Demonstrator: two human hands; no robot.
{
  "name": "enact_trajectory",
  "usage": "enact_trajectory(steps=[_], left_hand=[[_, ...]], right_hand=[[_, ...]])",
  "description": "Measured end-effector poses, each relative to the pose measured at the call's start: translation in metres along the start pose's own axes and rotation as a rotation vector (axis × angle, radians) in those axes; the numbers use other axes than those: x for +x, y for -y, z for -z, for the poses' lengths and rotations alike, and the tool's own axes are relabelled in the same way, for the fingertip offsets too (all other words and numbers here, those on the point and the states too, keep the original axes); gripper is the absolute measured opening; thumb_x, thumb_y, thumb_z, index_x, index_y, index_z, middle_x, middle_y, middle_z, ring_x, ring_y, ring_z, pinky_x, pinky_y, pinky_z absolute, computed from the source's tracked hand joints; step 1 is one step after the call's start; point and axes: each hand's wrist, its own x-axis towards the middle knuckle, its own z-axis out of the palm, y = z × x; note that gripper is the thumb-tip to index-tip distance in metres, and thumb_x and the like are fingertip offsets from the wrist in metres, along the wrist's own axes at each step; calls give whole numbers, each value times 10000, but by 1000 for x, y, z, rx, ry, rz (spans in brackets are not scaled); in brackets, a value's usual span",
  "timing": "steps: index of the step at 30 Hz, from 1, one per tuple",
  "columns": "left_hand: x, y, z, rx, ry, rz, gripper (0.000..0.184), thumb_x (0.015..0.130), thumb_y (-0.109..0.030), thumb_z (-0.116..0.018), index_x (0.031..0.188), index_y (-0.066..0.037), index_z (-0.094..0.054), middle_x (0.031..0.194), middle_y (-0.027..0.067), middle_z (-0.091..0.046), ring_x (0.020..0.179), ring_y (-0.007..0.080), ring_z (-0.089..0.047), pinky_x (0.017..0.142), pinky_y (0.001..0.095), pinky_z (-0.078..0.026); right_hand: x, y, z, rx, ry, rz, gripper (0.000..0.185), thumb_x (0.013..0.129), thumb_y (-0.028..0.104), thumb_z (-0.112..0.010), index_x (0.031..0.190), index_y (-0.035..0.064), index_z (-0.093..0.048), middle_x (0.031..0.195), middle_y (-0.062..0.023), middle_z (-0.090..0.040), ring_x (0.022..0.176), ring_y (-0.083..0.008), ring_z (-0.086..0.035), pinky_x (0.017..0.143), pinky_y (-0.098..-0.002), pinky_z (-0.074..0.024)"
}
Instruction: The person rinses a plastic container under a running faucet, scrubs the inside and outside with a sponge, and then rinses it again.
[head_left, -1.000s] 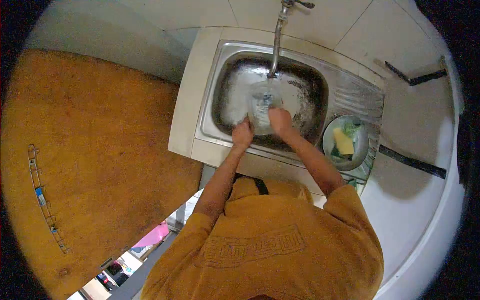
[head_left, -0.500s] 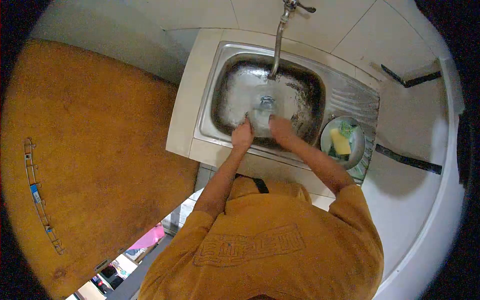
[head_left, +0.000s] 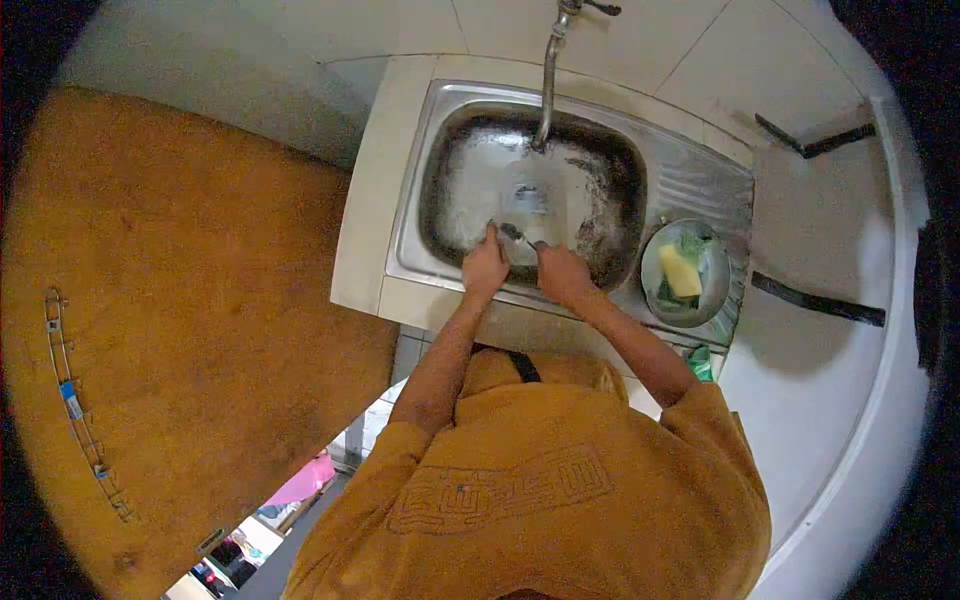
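Note:
Over the near part of the steel sink (head_left: 470, 190), my right hand (head_left: 563, 273) is closed around the handle of a small spoon-like utensil (head_left: 514, 232), its dark end pointing left. Just left of it, my left hand (head_left: 486, 266) is closed, fingertips pressed together near that end; what it holds, if anything, is too small to make out. A clear, see-through shape (head_left: 530, 210) lies blurred around the drain, beyond my hands. The faucet (head_left: 548, 95) hangs over the basin's far side.
Right of the basin, a metal bowl (head_left: 717, 290) holds a yellow sponge (head_left: 680, 270) and green scouring material. A green packet (head_left: 700, 364) lies nearer. At left stands a brown wooden panel (head_left: 200, 300) with a hook rack (head_left: 72, 400).
My right hand has slowed from a blur, and the utensil in it now shows clearly near my left fingertips. My left hand has barely moved. The view has shifted slightly.

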Motion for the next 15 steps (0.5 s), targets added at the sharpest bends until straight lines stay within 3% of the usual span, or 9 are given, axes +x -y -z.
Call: enact_trajectory(steps=[4, 6, 11, 15], left_hand=[[9, -3, -5, -13, 1, 18, 447, 837, -195, -472, 1252, -47, -393, 803, 212, -634, 735, 375, -636, 661, 478, -511], [15, -8, -9, -70, 21, 76, 445, 811, -180, -533, 1224, -67, -411, 875, 216, -638, 797, 403, -620, 702, 508, -492], [30, -16, -30, -85, 14, 20, 461, 802, -169, -546, 1233, -73, -412, 885, 221, -635, 807, 404, -618, 702, 502, -490], [48, -26, -46, -91, -23, -44, 477, 817, -149, -503, 1270, -61, -381, 832, 224, -631, 756, 393, -625, 681, 493, -498]], right_hand=[[31, -13, -14, 47, -92, -6, 232, 756, 35, -496, 966, -53, -543, 772, -250, -614, 710, -402, -625, 648, -470, -517], [52, -26, -23, 61, -151, 0, 235, 751, 33, -497, 965, -53, -543, 772, -249, -616, 705, -401, -624, 647, -471, -516], [82, -60, -48, 75, -209, -17, 206, 738, 61, -514, 905, -46, -571, 766, -253, -616, 714, -392, -623, 663, -472, -511], [69, -54, -9, 69, -169, -44, 189, 743, 74, -510, 877, -38, -584, 763, -259, -614, 731, -398, -621, 679, -474, -510]])
